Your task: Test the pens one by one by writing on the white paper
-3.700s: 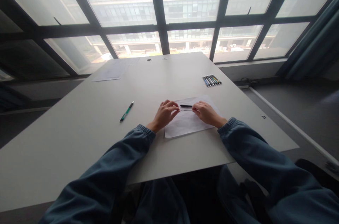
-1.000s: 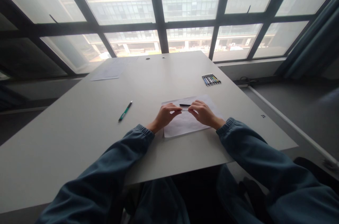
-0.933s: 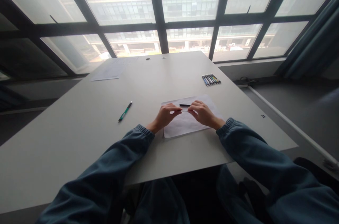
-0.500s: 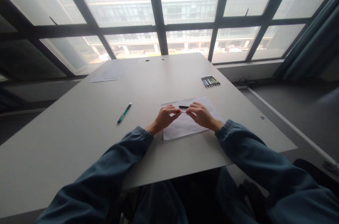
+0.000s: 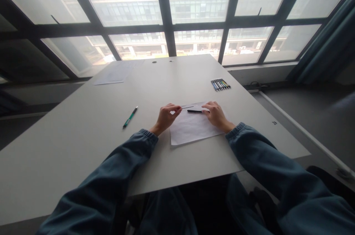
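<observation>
In the head view, the left hand (image 5: 165,116) pinches one end of a thin dark rod (image 5: 188,107) between thumb and index finger. The rod's free end points to about 3 o'clock from those fingertips, toward the right hand (image 5: 216,114), with a gap before it. The right hand's thumb and index finger stand slightly apart.

A black pen (image 5: 194,111) lies on a white sheet (image 5: 191,131), near the sheet's far edge. From the left fingertips it is at roughly 3 o'clock, a little nearer the person than the rod; from the right fingertips it is at between 8 and 9 o'clock, its end just beside the thumb. Whether that thumb touches it, I cannot tell.

On the pale counter (image 5: 83,142), a green pen (image 5: 130,117) lies at 9 o'clock from the left hand, well apart from it. A row of pens (image 5: 221,84) sits at 12 o'clock from the right hand, side by side near the counter's edge. Farther off, at 10 o'clock from the left hand, papers (image 5: 111,74) lie flat.
</observation>
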Action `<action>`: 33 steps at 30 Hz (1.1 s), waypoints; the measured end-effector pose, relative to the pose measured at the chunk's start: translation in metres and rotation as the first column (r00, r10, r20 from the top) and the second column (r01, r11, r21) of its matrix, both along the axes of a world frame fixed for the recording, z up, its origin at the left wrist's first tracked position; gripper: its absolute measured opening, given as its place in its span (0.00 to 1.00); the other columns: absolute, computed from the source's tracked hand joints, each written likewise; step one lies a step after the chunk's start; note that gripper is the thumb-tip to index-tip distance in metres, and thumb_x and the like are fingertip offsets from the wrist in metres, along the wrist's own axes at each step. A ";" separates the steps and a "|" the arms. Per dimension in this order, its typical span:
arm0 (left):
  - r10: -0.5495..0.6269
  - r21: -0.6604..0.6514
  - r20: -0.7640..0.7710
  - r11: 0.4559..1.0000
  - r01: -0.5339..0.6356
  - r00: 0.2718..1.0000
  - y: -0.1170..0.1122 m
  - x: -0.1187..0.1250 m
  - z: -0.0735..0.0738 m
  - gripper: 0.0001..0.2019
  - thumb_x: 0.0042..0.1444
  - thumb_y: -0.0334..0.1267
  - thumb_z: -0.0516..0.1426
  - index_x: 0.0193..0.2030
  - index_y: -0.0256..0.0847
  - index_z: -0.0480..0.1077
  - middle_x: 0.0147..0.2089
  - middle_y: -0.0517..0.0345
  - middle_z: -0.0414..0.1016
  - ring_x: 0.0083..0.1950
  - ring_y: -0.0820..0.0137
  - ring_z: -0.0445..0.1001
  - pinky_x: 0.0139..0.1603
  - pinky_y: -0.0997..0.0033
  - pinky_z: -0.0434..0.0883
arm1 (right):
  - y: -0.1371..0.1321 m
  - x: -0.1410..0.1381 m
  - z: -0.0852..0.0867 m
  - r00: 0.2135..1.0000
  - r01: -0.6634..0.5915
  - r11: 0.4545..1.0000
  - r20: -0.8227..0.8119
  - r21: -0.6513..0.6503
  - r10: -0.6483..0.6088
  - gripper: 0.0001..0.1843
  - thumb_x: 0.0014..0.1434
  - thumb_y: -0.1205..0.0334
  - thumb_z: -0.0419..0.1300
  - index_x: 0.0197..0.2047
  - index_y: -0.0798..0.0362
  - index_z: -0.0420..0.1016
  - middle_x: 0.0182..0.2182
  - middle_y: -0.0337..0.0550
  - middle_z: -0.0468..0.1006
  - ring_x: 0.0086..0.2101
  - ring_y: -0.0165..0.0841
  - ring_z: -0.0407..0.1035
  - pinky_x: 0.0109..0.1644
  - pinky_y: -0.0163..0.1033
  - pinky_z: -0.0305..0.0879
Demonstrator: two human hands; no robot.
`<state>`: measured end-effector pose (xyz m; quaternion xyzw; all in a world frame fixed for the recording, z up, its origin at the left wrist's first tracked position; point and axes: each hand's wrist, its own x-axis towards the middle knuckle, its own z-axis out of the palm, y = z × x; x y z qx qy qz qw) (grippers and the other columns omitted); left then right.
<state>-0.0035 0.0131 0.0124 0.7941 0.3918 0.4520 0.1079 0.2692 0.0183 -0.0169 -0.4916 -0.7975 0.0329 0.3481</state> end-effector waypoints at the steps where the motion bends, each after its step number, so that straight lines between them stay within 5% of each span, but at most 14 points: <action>1: 0.001 0.000 0.000 1.000 -0.001 1.000 0.000 0.000 0.000 0.09 0.63 0.40 0.59 0.34 0.41 0.79 0.31 0.57 0.78 0.34 0.69 0.75 0.40 0.69 0.71 | 0.000 -0.002 -0.001 1.000 -0.003 1.000 0.028 -0.022 0.004 0.11 0.63 0.65 0.63 0.49 0.51 0.80 0.44 0.50 0.79 0.47 0.44 0.67 0.53 0.49 0.64; 11: 0.008 0.011 0.011 1.000 -0.008 1.000 0.000 0.003 0.000 0.09 0.63 0.41 0.59 0.34 0.41 0.79 0.32 0.56 0.79 0.34 0.68 0.75 0.40 0.68 0.71 | 0.001 -0.007 0.004 0.995 -0.007 0.998 0.100 -0.061 0.013 0.02 0.60 0.67 0.66 0.37 0.50 0.80 0.38 0.47 0.79 0.44 0.43 0.67 0.49 0.47 0.61; 21: 0.086 0.047 0.024 0.995 -0.087 0.996 0.004 -0.006 0.000 0.09 0.63 0.40 0.59 0.33 0.42 0.79 0.33 0.57 0.80 0.36 0.67 0.75 0.42 0.67 0.71 | 0.007 0.018 0.011 0.988 0.083 0.996 -0.135 0.039 -0.077 0.05 0.62 0.67 0.61 0.38 0.50 0.78 0.38 0.48 0.78 0.43 0.45 0.68 0.49 0.50 0.63; 33: 0.033 0.042 -0.011 0.999 -0.033 0.999 0.003 -0.003 -0.001 0.09 0.63 0.40 0.59 0.34 0.42 0.79 0.33 0.56 0.79 0.36 0.67 0.75 0.42 0.66 0.72 | 0.001 0.016 0.016 0.994 0.064 0.997 -0.087 0.052 -0.059 0.05 0.62 0.68 0.62 0.38 0.49 0.78 0.38 0.47 0.78 0.43 0.45 0.67 0.48 0.50 0.61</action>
